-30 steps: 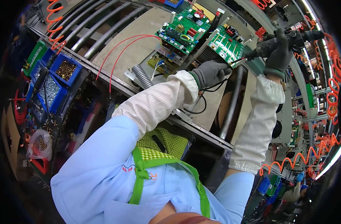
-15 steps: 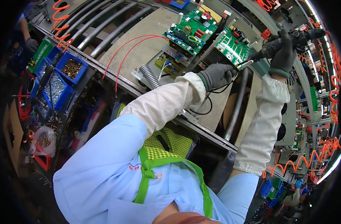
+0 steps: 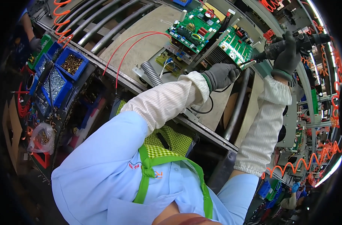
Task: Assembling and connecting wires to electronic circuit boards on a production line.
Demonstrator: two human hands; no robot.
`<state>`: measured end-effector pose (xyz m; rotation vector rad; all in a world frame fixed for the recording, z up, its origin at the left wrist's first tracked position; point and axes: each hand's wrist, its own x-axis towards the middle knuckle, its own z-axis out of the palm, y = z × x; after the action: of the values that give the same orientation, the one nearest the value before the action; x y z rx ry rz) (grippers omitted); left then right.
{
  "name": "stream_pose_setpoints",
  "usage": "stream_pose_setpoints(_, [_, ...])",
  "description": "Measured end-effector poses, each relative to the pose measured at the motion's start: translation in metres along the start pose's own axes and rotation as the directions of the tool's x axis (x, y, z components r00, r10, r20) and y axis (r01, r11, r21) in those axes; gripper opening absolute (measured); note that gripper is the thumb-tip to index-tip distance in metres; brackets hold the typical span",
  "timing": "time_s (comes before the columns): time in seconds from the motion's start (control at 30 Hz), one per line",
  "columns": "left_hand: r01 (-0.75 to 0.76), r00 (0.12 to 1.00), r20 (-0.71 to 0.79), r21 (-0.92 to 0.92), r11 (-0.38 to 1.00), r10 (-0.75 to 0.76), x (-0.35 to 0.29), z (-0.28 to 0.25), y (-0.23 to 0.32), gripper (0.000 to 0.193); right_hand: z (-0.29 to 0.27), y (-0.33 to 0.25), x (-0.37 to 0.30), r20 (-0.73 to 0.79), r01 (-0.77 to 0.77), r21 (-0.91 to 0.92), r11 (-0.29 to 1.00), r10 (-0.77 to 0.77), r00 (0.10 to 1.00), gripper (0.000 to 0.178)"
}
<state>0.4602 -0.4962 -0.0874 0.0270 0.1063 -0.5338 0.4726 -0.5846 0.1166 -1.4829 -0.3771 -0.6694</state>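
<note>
My right hand, in a dark grey glove, is wrapped round a black power screwdriver. The tool lies nearly level, its bit pointing left at a pale bracket end by the near corner of a green circuit board. Close to that corner my left hand, gloved alike, has its fingers closed; what they hold is hidden. Below it runs a black cable. A larger board with components sits to the left, beside a metal coil and two red wires.
Blue bins of brass screws and silver screws stand at the left, with a clear plastic bag nearer. Metal rollers line the conveyor. Orange coiled hoses hang on both sides. Another person's gloved hand shows far left.
My left hand has shifted slightly right and up toward the board's corner. The right hand and screwdriver have moved a little to the right; the bit stays at the bracket end.
</note>
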Motion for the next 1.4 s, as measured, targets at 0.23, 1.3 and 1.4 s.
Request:
stream_pose_setpoints(0.23, [0.022,0.969,0.246,-0.036,0.999,-0.013,0.003,-0.009,0.002,0.013,0.001,-0.002,0.0,0.051,-0.121,0.091,0.988,0.116,0.992,0.026])
stream_pose_setpoints(1.3, [-0.167,0.978,0.018,0.661,0.731,0.208,-0.018,-0.002,-0.007,0.015,-0.005,0.007,0.008,0.024,0.047,-0.076,0.996,-0.045,0.999,0.026])
stream_pose_setpoints(1.4, [-0.31,0.922,0.183,0.878,0.365,0.341,-0.022,0.005,-0.011,0.017,-0.005,0.009,0.007,0.084,-0.015,0.074,0.997,0.008,0.996,0.024])
